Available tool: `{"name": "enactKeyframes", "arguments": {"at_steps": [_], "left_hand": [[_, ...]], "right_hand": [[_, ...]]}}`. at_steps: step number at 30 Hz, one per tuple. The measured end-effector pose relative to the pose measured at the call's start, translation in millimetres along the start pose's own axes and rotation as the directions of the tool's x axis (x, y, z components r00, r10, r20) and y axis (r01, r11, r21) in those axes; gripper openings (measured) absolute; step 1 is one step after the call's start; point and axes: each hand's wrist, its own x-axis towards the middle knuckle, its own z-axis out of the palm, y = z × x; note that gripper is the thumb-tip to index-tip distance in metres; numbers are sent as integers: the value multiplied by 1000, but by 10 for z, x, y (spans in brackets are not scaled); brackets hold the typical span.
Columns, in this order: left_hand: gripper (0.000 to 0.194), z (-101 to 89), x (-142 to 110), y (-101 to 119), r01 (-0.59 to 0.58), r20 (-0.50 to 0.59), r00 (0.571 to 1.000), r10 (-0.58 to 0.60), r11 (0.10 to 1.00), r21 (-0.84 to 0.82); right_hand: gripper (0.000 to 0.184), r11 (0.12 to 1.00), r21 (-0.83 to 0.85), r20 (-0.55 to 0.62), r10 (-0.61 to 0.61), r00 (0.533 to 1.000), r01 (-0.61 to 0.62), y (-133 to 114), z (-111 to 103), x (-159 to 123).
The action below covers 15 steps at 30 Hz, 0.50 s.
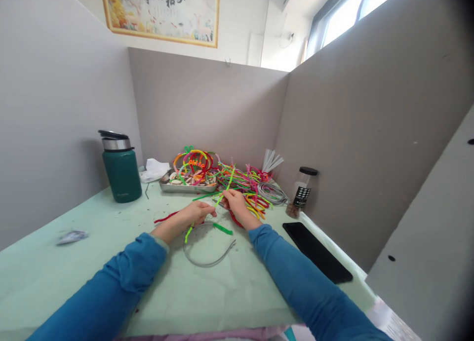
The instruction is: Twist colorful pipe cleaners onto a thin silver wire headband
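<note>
My left hand is closed, its fingers pinching a yellow-green pipe cleaner. My right hand grips the same pipe cleaner a little farther along, and its loose end sticks up beyond the fingers. A thin grey headband hangs or lies curved below my hands; yellow-green fuzzy wrapping covers part of its left arm, just under my left hand. Between the headband's arms lies a short green pipe cleaner piece. Part of a red pipe cleaner shows left of my left wrist. Something dark and thin by my right fingers is mostly hidden.
Behind my hands stand a metal tray with wrapped headbands and a heap of coloured pipe cleaners. Grey headbands lie right of it. A green bottle, a jar and a black phone flank the work area.
</note>
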Motion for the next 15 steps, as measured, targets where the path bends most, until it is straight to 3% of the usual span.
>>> {"name": "enactKeyframes", "arguments": {"at_steps": [2, 7, 9, 12, 15], "left_hand": [[39, -3, 20, -27, -4, -7, 1000, 4, 999, 48], [42, 4, 49, -78, -4, -26, 1000, 9, 986, 169], [42, 9, 37, -65, -25, -16, 999, 29, 980, 195], [45, 18, 0, -10, -46, 41, 998, 38, 974, 221], [48, 19, -31, 39, -33, 57, 998, 19, 962, 271]], "right_hand": [[24, 997, -81, 1, -10, 1000, 10, 24, -44, -20], [29, 915, -368, 12, -173, 985, 165, 72, -104, -55], [29, 931, -339, -38, -154, 987, 132, 104, -100, -29], [29, 985, -166, -90, -54, 995, 38, 163, -94, 31], [28, 1000, -19, -81, -1, 997, -1, 204, -120, 70]]}}
